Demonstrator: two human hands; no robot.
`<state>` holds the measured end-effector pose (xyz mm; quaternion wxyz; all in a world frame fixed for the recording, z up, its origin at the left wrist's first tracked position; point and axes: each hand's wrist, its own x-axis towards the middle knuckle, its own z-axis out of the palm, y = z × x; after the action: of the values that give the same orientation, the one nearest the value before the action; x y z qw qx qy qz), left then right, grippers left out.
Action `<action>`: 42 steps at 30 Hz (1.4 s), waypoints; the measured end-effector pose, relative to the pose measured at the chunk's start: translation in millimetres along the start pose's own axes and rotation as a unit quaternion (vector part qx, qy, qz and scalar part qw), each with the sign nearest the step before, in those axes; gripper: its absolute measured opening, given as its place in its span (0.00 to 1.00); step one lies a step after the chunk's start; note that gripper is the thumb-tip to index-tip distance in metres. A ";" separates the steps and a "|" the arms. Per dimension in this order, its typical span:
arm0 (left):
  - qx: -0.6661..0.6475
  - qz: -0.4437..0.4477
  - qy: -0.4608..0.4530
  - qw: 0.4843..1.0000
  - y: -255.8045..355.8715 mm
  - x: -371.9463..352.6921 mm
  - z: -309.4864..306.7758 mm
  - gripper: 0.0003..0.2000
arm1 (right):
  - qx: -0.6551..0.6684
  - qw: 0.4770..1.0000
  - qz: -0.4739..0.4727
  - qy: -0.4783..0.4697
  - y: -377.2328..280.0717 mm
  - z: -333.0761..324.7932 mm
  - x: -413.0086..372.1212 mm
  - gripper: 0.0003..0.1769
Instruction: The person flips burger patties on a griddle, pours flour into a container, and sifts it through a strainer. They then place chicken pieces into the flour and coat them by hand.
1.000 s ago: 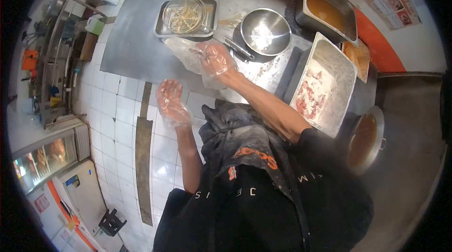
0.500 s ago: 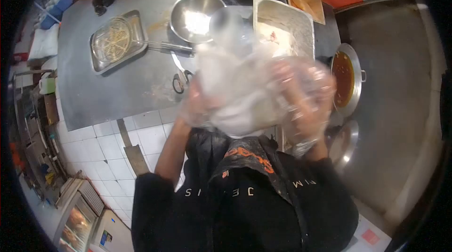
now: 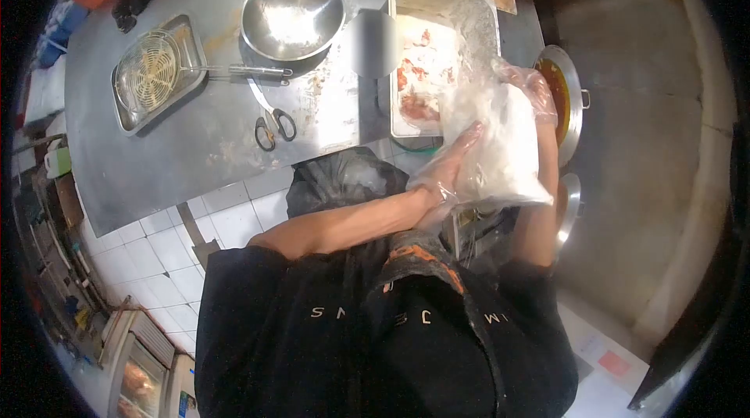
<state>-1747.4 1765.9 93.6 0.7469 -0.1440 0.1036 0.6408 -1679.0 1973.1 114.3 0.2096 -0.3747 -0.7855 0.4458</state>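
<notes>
A clear plastic bag of white powder (image 3: 508, 144) hangs between my hands at the near right corner of a deep metal pan (image 3: 397, 98). In that pan, reddish pieces of meat (image 3: 418, 109) lie in white powder. My left hand (image 3: 449, 168), in a clear plastic glove, supports the bag from its left side with fingers along it. My right hand (image 3: 531, 90), gloved too, grips the bag's upper end. That end tilts toward the pan, and its opening is hard to make out.
Left of the pan stand a steel bowl (image 3: 293, 23), scissors (image 3: 273, 125) and a tray (image 3: 129, 121) with a wire skimmer (image 3: 152, 70). A pot of orange-brown liquid (image 3: 574, 105) is on the right. A black bag (image 3: 344, 180) hangs below the table edge.
The bag, blurred in front of my body before, has moved right to the pan's near corner. Both hands moved with it, and the meat in the pan now shows.
</notes>
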 end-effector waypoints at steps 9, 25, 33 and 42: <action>-0.039 0.010 -0.067 0.997 -18.7 21.6 2.1 0.32 | 0.038 0.999 0.028 0.002 -1.8 -15.5 -22.5 0.18; 0.147 0.062 -0.002 0.987 -16.7 41.5 13.3 0.35 | 0.088 0.994 0.043 -0.038 5.7 -20.2 -16.1 0.17; 0.025 0.069 0.090 0.993 -16.1 25.5 9.0 0.34 | 0.120 0.987 0.060 -0.082 9.5 -2.0 -2.6 0.17; -0.033 0.116 -0.019 0.993 -12.2 49.8 -10.3 0.38 | 0.139 0.981 0.072 -0.115 -10.7 19.3 15.4 0.18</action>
<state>-1727.2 1806.9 68.1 0.6644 -0.1436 0.0843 0.7286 -1705.8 1971.1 113.5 0.1354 -0.3442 -0.7054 0.6047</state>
